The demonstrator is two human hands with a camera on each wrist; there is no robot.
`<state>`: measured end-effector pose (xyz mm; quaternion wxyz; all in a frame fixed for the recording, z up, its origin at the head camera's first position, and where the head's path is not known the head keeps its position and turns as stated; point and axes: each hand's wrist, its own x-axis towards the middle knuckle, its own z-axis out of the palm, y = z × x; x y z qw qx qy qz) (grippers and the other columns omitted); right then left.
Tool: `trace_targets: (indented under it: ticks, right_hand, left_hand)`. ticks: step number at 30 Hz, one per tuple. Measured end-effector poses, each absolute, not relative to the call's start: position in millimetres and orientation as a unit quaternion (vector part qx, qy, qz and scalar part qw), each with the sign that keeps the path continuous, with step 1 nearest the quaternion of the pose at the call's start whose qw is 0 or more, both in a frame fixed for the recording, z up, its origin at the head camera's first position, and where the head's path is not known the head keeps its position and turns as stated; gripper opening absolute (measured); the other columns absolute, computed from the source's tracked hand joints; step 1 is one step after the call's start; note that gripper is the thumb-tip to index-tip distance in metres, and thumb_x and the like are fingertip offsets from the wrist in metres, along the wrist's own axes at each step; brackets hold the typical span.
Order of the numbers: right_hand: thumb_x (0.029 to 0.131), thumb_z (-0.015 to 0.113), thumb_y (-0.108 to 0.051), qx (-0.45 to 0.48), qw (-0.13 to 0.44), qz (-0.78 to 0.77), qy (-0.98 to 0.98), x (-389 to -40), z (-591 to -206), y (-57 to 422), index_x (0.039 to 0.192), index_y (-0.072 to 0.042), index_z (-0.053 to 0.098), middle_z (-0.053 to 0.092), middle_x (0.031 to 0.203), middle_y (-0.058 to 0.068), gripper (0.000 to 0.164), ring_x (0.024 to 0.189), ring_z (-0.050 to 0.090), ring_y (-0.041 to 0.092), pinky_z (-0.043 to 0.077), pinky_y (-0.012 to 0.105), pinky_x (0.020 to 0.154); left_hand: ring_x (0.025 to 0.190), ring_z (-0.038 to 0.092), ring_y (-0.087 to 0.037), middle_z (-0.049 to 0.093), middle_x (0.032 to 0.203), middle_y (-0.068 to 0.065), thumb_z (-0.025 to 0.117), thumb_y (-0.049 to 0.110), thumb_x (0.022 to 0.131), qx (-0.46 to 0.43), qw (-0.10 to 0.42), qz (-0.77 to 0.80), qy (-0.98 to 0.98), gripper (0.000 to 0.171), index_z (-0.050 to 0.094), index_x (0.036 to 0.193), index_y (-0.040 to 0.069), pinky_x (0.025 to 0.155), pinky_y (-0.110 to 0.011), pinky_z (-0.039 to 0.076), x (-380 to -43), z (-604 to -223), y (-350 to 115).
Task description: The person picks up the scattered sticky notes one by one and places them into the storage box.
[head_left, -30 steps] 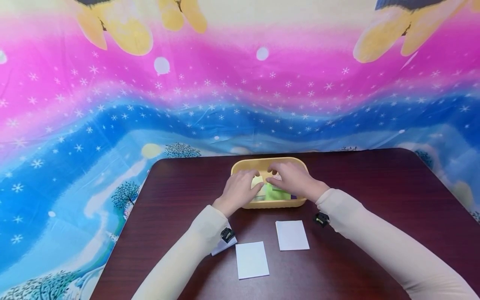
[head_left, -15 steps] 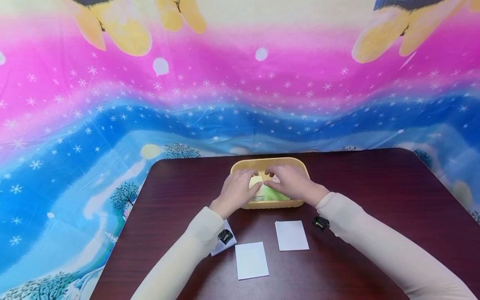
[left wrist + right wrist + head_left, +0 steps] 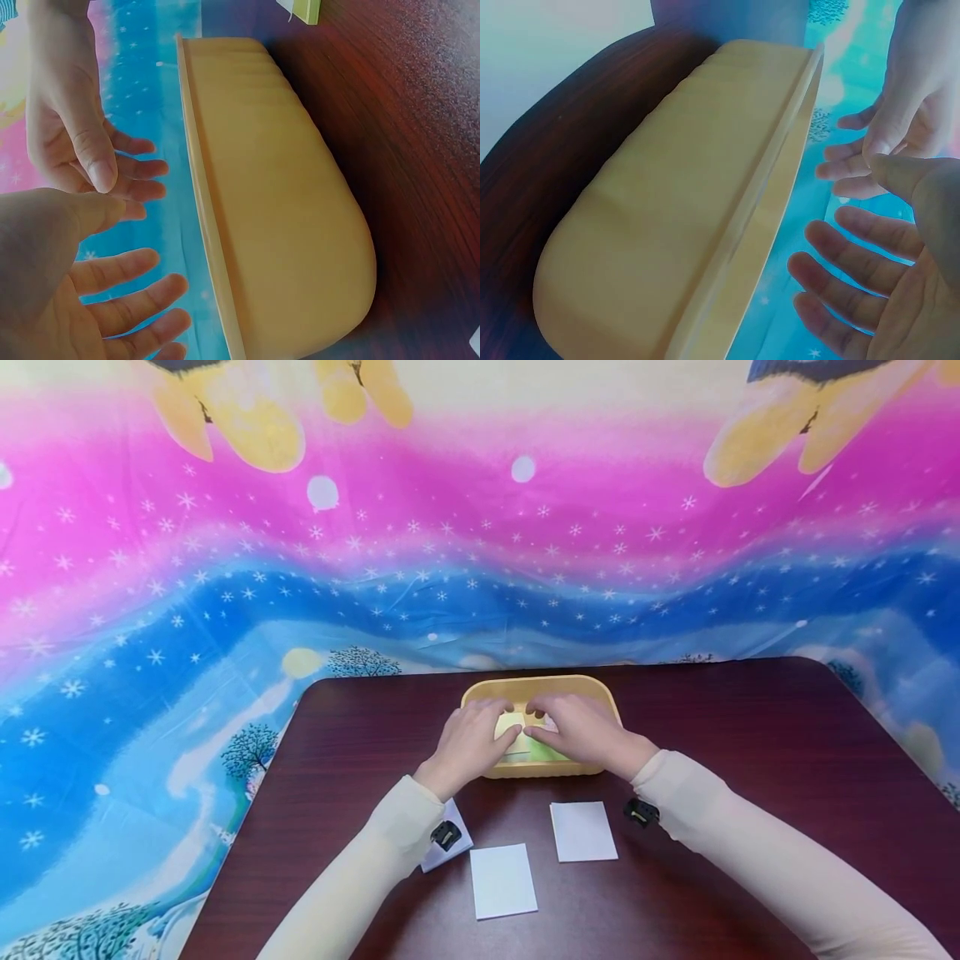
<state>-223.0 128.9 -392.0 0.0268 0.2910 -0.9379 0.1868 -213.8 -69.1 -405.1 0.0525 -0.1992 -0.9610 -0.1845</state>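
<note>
My left hand (image 3: 467,740) and right hand (image 3: 583,728) hover over the yellow plastic basket (image 3: 540,770) with thumbs turned toward each other. Relaxed, spread fingers show on the left hand (image 3: 112,300) and the right hand (image 3: 900,285) in the wrist views, with nothing held. In those views both hands are above the basket's rim, and the thumb tips almost meet. Inside the basket, partly covered by the hands, lie a pale yellow square of paper (image 3: 510,722), something bright green (image 3: 549,752) and a small pinkish patterned piece (image 3: 551,724).
Three white square paper stacks lie on the dark wooden table (image 3: 750,735) in front of the basket: a middle stack (image 3: 504,881), a right stack (image 3: 584,832) and a left stack (image 3: 459,827) partly under the left wrist. A patterned cloth (image 3: 480,527) hangs behind.
The right hand has drifted slightly left, narrowing the gap between the thumbs. The left hand has barely shifted. The basket and white paper stacks stay in place.
</note>
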Motion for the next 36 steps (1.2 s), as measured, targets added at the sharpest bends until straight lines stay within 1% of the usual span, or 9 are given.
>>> trace_targets:
  ticks: [6, 10, 16, 26, 30, 36]
  right_hand:
    - [0.096, 0.069, -0.034, 0.299, 0.026, 0.186, -0.936, -220.3, -392.6, 128.9, 0.119, -0.005, 0.071, 0.076, 0.108, 0.009, 0.036, 0.091, 0.072, 0.026, 0.056, 0.044, 0.078]
    - [0.096, 0.069, -0.033, 0.301, 0.024, 0.185, -0.935, -218.8, -392.6, 128.7, 0.119, -0.005, 0.07, 0.075, 0.109, 0.01, 0.037, 0.093, 0.072, 0.026, 0.056, 0.044, 0.079]
    - [0.096, 0.069, -0.034, 0.298, 0.025, 0.183, -0.936, -216.0, -390.9, 127.0, 0.119, -0.005, 0.07, 0.076, 0.11, 0.01, 0.037, 0.095, 0.072, 0.027, 0.056, 0.045, 0.081]
    - [0.094, 0.072, -0.035, 0.313, 0.049, 0.162, -0.935, -211.0, -392.5, 123.8, 0.117, -0.008, 0.072, 0.076, 0.107, 0.006, 0.035, 0.096, 0.072, 0.023, 0.056, 0.046, 0.087]
    - [0.093, 0.072, -0.034, 0.315, 0.048, 0.164, -0.934, -208.7, -393.5, 123.1, 0.117, -0.008, 0.072, 0.076, 0.108, 0.006, 0.036, 0.098, 0.072, 0.023, 0.056, 0.047, 0.088]
    - [0.094, 0.072, -0.035, 0.316, 0.042, 0.165, -0.933, -205.4, -394.6, 120.8, 0.118, -0.009, 0.072, 0.076, 0.109, 0.006, 0.036, 0.098, 0.072, 0.023, 0.056, 0.046, 0.087]
  left_hand:
    - [0.122, 0.063, -0.027, 0.07, 0.129, -0.005, 0.063, 0.038, 0.098, -0.195, 0.054, -0.184, -0.962, 0.037, 0.066, 0.126, 0.014, 0.093, -0.047, 0.051, -210.5, -403.5, -72.6]
    - [0.123, 0.062, -0.028, 0.069, 0.131, -0.006, 0.063, 0.039, 0.099, -0.191, 0.051, -0.186, -0.962, 0.038, 0.066, 0.127, 0.014, 0.095, -0.048, 0.051, -208.8, -402.9, -75.4]
    - [0.122, 0.063, -0.028, 0.069, 0.13, -0.006, 0.062, 0.04, 0.099, -0.191, 0.052, -0.182, -0.963, 0.038, 0.066, 0.127, 0.014, 0.094, -0.046, 0.051, -207.9, -402.9, -78.2]
    - [0.12, 0.062, -0.029, 0.068, 0.131, -0.005, 0.064, 0.039, 0.099, -0.184, 0.049, -0.194, -0.962, 0.038, 0.066, 0.128, 0.015, 0.095, -0.047, 0.05, -204.1, -403.0, -83.5]
    - [0.119, 0.063, -0.029, 0.068, 0.131, -0.005, 0.064, 0.039, 0.099, -0.186, 0.048, -0.195, -0.962, 0.038, 0.066, 0.128, 0.014, 0.094, -0.047, 0.051, -203.1, -403.1, -84.7]
    - [0.116, 0.064, -0.028, 0.07, 0.128, -0.005, 0.065, 0.038, 0.098, -0.184, 0.051, -0.194, -0.962, 0.037, 0.067, 0.126, 0.014, 0.092, -0.046, 0.052, -200.1, -404.3, -86.7]
